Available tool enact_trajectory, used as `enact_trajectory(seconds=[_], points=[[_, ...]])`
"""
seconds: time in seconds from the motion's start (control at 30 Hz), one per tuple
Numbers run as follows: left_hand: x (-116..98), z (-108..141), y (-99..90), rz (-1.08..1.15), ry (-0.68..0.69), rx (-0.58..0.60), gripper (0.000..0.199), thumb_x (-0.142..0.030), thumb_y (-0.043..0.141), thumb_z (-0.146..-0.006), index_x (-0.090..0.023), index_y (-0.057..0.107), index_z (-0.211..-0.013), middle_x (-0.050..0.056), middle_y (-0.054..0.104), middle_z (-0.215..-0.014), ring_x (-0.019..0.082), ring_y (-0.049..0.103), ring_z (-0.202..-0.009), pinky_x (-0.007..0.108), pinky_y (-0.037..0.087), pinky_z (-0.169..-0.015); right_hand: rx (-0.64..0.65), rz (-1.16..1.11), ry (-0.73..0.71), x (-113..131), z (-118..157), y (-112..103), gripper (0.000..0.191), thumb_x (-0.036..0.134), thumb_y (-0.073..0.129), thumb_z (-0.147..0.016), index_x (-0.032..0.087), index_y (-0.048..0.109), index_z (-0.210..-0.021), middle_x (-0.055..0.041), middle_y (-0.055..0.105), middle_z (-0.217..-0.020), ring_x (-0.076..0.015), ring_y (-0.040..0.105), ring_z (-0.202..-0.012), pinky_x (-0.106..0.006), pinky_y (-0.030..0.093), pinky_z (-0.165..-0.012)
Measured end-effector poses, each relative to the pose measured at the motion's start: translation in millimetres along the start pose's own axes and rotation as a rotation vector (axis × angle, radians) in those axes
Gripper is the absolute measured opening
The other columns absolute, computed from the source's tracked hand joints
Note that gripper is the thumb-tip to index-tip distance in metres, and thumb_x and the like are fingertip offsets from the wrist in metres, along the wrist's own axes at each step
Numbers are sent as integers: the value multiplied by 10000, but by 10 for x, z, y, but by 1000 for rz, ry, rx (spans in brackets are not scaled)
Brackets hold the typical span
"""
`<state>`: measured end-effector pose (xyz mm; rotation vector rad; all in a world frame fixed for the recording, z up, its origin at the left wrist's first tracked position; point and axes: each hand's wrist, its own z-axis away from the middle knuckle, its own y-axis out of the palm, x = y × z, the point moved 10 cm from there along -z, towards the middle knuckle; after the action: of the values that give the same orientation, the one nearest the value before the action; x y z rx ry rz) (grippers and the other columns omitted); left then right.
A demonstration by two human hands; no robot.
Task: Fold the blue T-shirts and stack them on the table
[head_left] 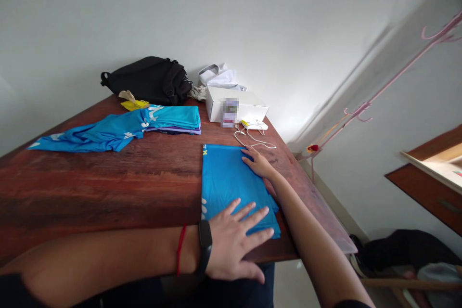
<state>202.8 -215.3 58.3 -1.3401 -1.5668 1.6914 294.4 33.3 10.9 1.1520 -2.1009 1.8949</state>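
Note:
A folded blue cloth [231, 178] with small white and yellow prints along its left edge lies flat near the table's front right. My left hand [238, 236], wearing a black band and a red string, has its fingers spread over the near part of the cloth. At the far right corner of the cloth, my right hand [258, 161] rests with its fingers stretched out on the edge. Neither hand grips anything. Part of the cloth's near edge is hidden under my left hand.
On the wooden table [108, 187], another blue printed cloth [104, 130] trails left from a folded stack [176, 118]. Behind stand a black backpack [147, 79], a yellow item [133, 104] and a white box [236, 101] with a white cable [258, 143]. A pink hook stand [397, 74] leans at right.

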Motion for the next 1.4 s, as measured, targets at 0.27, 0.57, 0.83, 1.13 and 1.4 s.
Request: enact_trajectory(seconds=[0.27, 0.57, 0.83, 1.13, 1.4], points=[[2223, 47, -1059, -256, -585, -374, 461, -423, 511, -988, -178, 578, -1373, 122, 561, -1441, 296, 526, -1307, 424, 398, -1109, -228, -15, 138, -200, -11, -268, 335, 316, 608, -895, 222, 718, -1197, -93, 708, -1233, -288, 650, -1154, -455, 480, -1045], [3008, 366, -914, -228, -725, -468, 314, -460, 592, -934, -260, 741, -1125, 63, 656, -1291, 294, 567, -1209, 430, 463, -990, -278, -106, 243, -536, -82, -265, 347, 346, 666, -847, 170, 723, -1141, -112, 750, -1132, -257, 716, -995, -413, 562, -911], [3053, 370, -907, -180, -722, -498, 191, -380, 623, -899, -281, 771, -969, 18, 681, -1255, 244, 609, -1144, 383, 451, -1009, -289, -153, 243, -600, -152, -220, 428, 362, 663, -827, 149, 713, -1194, -123, 761, -1068, -267, 713, -946, -432, 568, -869], [3003, 386, -911, -220, -748, -499, 217, -386, 613, -900, -228, 710, -1012, 67, 677, -1201, 276, 610, -1115, 393, 480, -931, -343, -197, 214, -494, -147, -237, 441, 400, 658, -802, 178, 712, -1179, -96, 763, -1007, -267, 704, -909, -422, 571, -836], [2962, 364, -906, -234, -742, -473, 190, -371, 598, -920, -230, 688, -1011, 68, 670, -1200, 283, 599, -1122, 397, 468, -921, -343, -224, 215, -460, -152, -271, 491, 431, 664, -807, 161, 690, -1216, -115, 762, -1040, -282, 716, -921, -449, 569, -866]])
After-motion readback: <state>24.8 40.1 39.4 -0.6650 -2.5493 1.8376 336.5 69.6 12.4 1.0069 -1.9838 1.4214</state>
